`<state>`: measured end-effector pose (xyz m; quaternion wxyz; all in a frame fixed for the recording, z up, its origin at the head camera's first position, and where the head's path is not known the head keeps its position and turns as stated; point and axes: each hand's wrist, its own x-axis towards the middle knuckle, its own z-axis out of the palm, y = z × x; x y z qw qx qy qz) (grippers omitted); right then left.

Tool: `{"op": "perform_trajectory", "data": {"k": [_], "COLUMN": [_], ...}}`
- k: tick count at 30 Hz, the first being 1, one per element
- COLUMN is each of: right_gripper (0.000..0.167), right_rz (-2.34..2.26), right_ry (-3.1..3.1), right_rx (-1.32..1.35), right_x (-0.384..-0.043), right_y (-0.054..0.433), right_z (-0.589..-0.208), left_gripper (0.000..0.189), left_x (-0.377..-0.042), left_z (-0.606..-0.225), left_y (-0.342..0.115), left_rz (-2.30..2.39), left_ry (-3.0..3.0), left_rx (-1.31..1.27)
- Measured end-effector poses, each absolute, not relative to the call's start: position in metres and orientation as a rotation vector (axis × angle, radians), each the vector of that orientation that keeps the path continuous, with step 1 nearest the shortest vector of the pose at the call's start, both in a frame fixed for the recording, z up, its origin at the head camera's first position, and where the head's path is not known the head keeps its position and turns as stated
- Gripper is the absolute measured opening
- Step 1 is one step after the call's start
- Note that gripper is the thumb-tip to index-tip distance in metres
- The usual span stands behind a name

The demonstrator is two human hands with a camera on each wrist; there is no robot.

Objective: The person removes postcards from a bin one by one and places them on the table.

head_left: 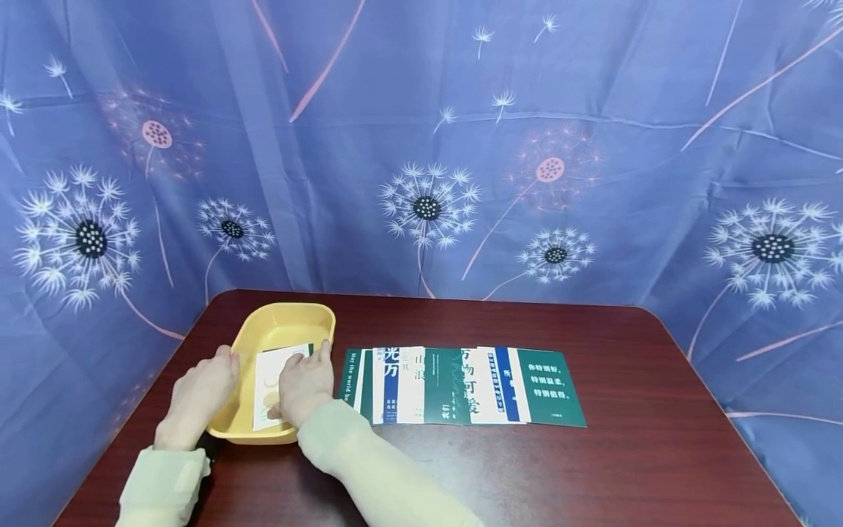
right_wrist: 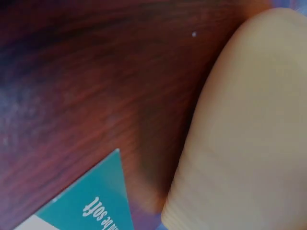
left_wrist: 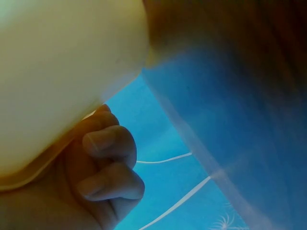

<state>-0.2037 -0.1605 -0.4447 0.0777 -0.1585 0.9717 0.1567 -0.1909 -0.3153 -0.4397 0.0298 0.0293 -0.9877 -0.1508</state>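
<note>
A yellow plastic basin (head_left: 290,315) stands at the left of the table. My left hand (head_left: 207,388) grips its left side; in the left wrist view the curled fingers (left_wrist: 117,143) show beside its pale wall (left_wrist: 62,81). Inside the basin lies a white card (head_left: 263,380) with round yellowish marks, and a sliver of dark green shows at its top edge. My right hand (head_left: 306,384) reaches over the basin's right side and holds the card by its right part, thumb low on its face. The palm hides the rest of the card.
Right of the basin, an overlapping row of printed green, white and blue cards (head_left: 448,384) lies on the dark red wooden table (head_left: 527,476). The near-left green card (right_wrist: 105,191) shows in the right wrist view. A blue dandelion-patterned curtain (head_left: 369,146) hangs around the table.
</note>
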Motion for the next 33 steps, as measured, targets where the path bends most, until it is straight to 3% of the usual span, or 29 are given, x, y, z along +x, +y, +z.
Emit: {"op": "perform_trajectory", "data": {"k": [16, 33], "right_gripper": [0.096, 0.121], "right_rz": [0.327, 0.328], "right_ry": [2.977, 3.044], "right_rx": [-0.447, -0.424], "right_x": [-0.2054, -0.2066], "right_y": [-0.164, -0.1652], "right_z": [-0.4472, -0.45], "left_gripper": [0.037, 0.036], "left_x": [-0.1906, -0.1921], "left_z": [-0.4404, -0.4427], "left_y": [-0.3173, -0.3186], "left_rz": [-0.455, -0.46], "left_ry": [-3.049, -3.033], "left_rx": [0.102, 0.075]}}
